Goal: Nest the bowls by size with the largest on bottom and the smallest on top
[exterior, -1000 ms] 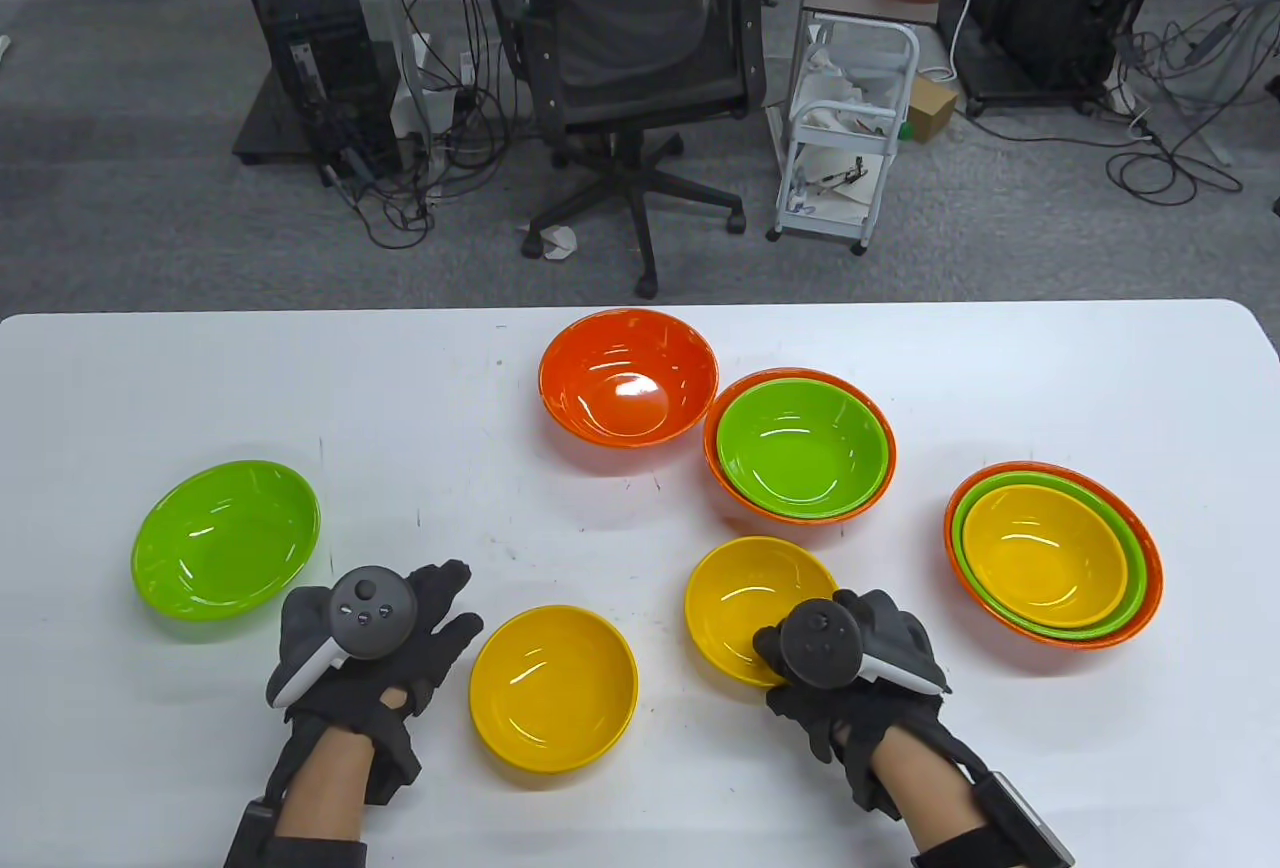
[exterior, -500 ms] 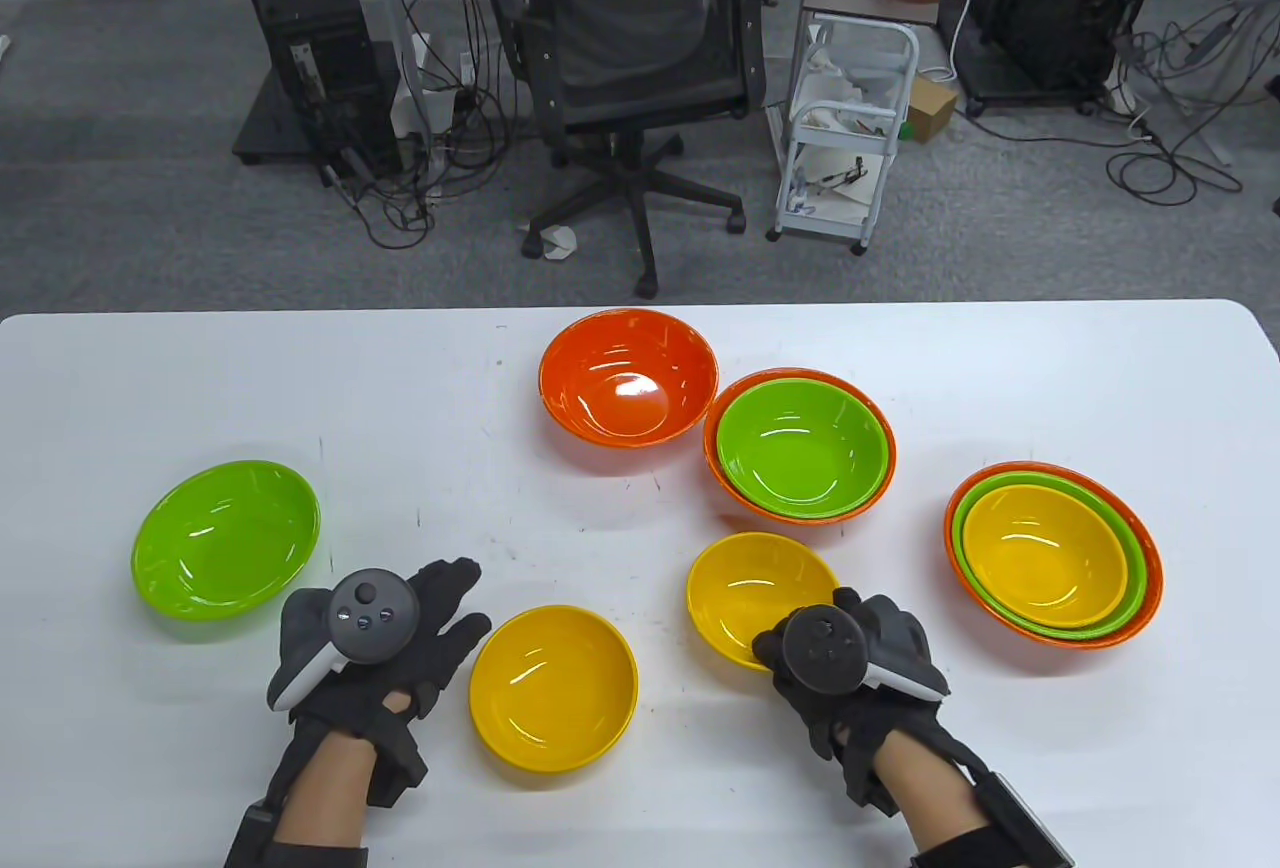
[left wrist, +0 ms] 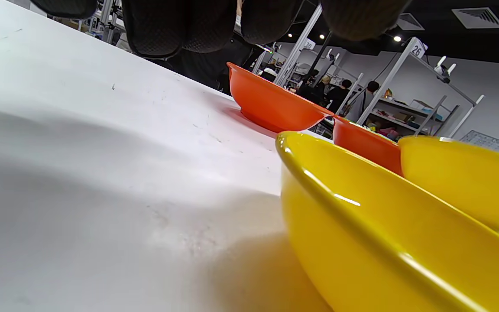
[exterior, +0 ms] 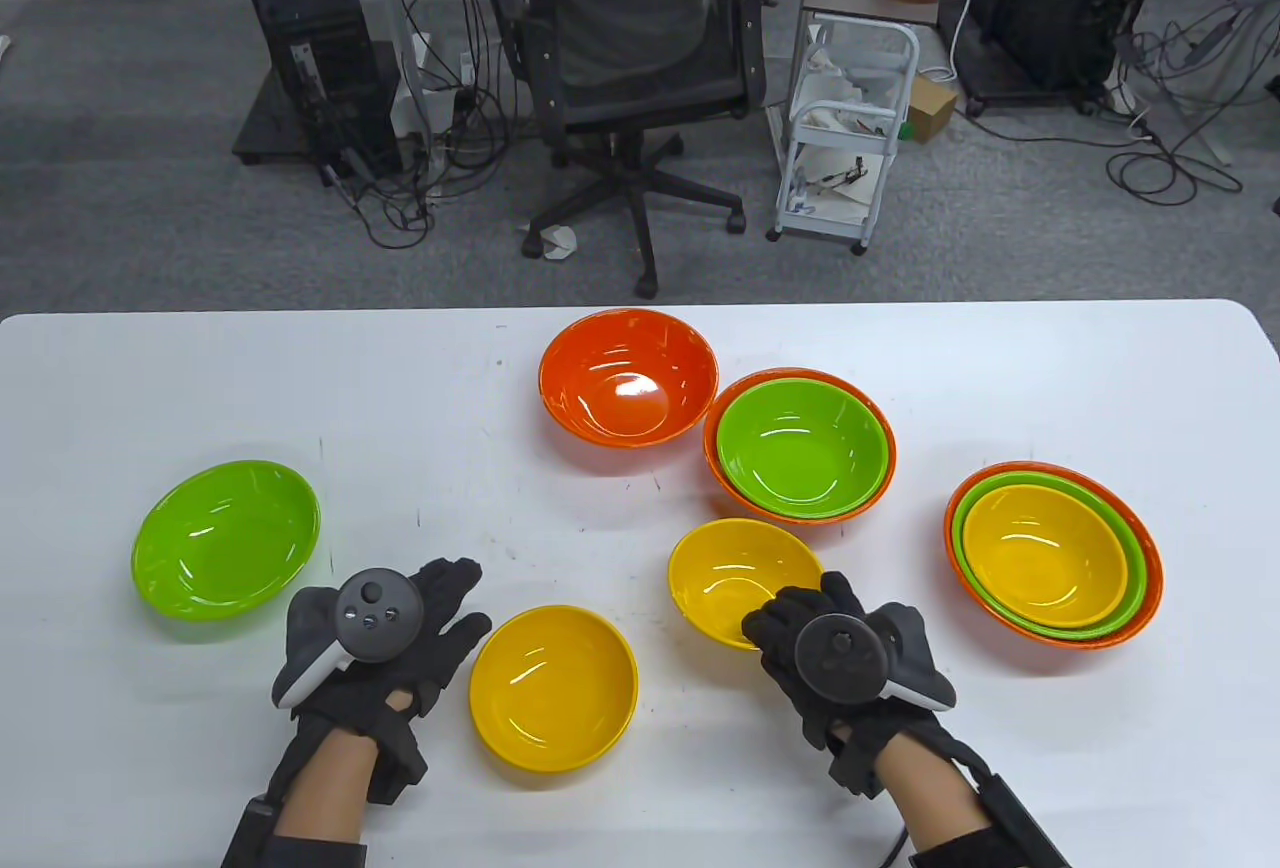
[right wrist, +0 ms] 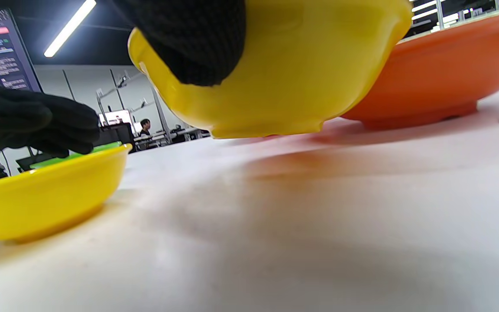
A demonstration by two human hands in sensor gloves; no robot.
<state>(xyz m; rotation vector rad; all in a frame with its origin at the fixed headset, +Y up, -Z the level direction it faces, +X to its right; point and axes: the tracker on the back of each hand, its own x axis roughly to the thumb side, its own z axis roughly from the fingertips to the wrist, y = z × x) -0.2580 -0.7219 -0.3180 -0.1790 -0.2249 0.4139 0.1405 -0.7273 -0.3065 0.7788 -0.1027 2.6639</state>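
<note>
My right hand (exterior: pixel 790 613) grips the near rim of a small yellow bowl (exterior: pixel 735 573). In the right wrist view that bowl (right wrist: pixel 301 65) hangs tilted just above the table, with a gloved finger (right wrist: pixel 197 39) on its wall. My left hand (exterior: pixel 455 598) lies open and empty on the table, just left of a second yellow bowl (exterior: pixel 553 688), apart from it. That bowl fills the left wrist view (left wrist: pixel 383 225). An orange bowl holding a green one (exterior: pixel 800 445) stands just beyond the held bowl.
A lone orange bowl (exterior: pixel 628 390) stands at the back centre. A lone green bowl (exterior: pixel 226 538) sits at the left. A nested orange, green and yellow stack (exterior: pixel 1052 555) sits at the right. The white table (exterior: pixel 150 388) ends at the far edge, with a chair and carts beyond.
My right hand has raised the yellow bowl off the table and carried it a little to the left and farther away. My left hand has hardly moved.
</note>
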